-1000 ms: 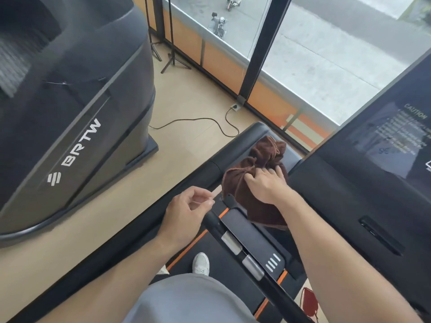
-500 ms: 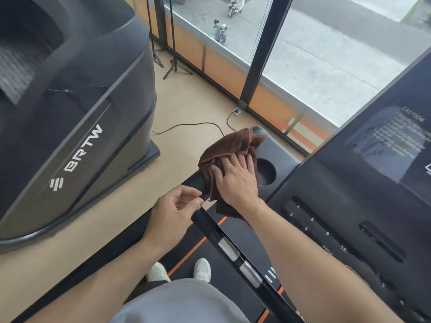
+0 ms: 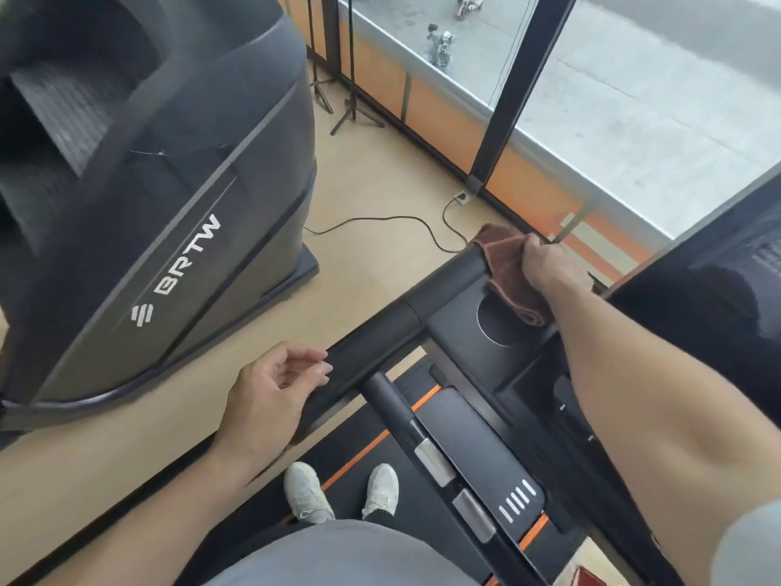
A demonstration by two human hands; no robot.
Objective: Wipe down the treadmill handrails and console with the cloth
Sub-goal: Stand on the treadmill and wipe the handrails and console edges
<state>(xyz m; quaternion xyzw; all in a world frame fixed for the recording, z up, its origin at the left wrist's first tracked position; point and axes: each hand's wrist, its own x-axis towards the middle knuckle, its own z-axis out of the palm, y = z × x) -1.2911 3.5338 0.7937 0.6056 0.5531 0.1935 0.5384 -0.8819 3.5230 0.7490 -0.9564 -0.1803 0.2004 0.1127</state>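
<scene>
Right hand (image 3: 545, 268) closed in a fist around a brown cloth (image 3: 509, 274), pressing it onto the far end of the left handrail (image 3: 439, 289), where the rail meets the corner of the console (image 3: 477, 332). Left hand (image 3: 274, 393) loosely curled, palm up, fingers (image 3: 315, 367) half open, empty, just beside the nearer stretch of the same black rail; touching it or hovering, cannot tell.

Cloth bunched rather than folded flat: upper part gathered under the fist, lower part hanging down in soft folds over the rim of the round cup recess (image 3: 501, 323) in the console tray. Stitched edge visible along one fold. Looks like thick terry or microfibre, so probably light, limp and easy to crush, likely to grip the rubbery rail instead of sliding. Best held as now, a wad in the palm with fingers wrapped over, leaving a pad of fabric beneath to rub with. Loose tail could snag in the cup recess or drag; worth tucking in before longer strokes.

Treadmill belt (image 3: 363, 458) below, black with orange trim, two white shoes (image 3: 342, 492) standing on it. Centre grip bar (image 3: 422, 446) with metal sensor plates running toward the viewer. Sloped dark screen panel at right edge. Large dark machine (image 3: 148, 196) marked BRTW on the left, wooden floor between, power cable (image 3: 380, 222) trailing to a wall socket under a big window.
</scene>
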